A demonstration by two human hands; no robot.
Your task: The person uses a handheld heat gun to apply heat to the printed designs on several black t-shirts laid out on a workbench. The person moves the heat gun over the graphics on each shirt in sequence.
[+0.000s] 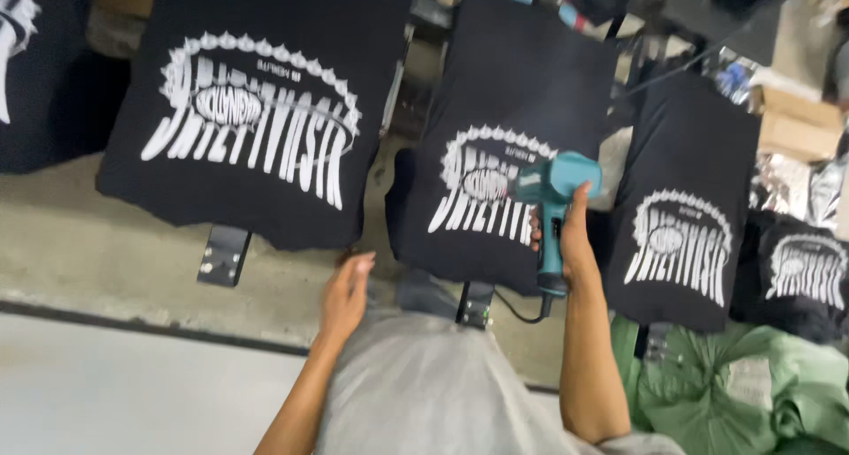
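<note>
Over middle shirt (504, 119) | right hand (570, 238) grips heat gun (553, 198) | left hand (345, 291) loose, at shirt's hem

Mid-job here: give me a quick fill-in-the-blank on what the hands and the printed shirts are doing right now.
1. The right hand grips a teal ____ by its handle.
2. Its nozzle points at the white print on the ____ black T-shirt of the three full ones.
3. The left hand holds ____.
4. Each shirt lies flat on a ____ with a metal arm.

Missing words: heat gun; middle; nothing; platen
</note>
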